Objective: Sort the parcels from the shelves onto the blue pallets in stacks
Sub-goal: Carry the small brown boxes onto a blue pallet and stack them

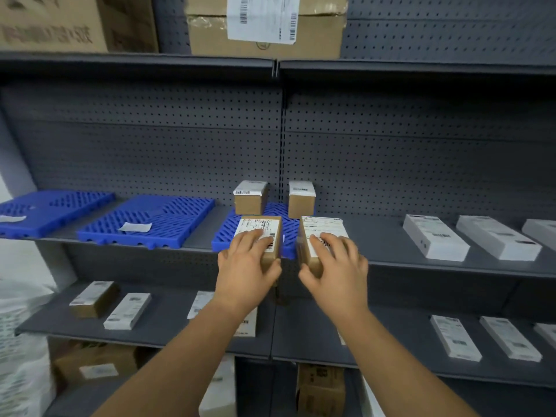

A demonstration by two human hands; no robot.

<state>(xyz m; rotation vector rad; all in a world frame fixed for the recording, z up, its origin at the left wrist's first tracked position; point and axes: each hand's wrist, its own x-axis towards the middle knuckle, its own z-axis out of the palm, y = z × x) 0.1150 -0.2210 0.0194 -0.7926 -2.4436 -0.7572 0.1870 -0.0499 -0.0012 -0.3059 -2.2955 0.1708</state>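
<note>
Both hands reach to the middle shelf (421, 266) of a grey pegboard rack. The left hand (246, 266) lies on top of a brown parcel (264, 236) with a white label, fingers laid over the label and thumb curled against the near right end, so it grips that parcel. The parcel sits on the front of the right-most blue pallet (222, 236). The right hand (337, 266) grips a second brown parcel (319, 233) the same way, fingers across its label and thumb hooked on the near end. This one is at the pallet's right edge; whether it rests fully on the pallet or partly on the bare shelf is hard to tell, since the hand covers the near end. The two held parcels lie side by side with a narrow gap between them.

Behind them, at the back of the same pallet, stand two smaller brown boxes (251, 197), apart from each other. To the left lie two more blue pallets (144, 218), each carrying only a slip of white paper. White flat boxes (433, 239) lie on the shelf to the right.
</note>
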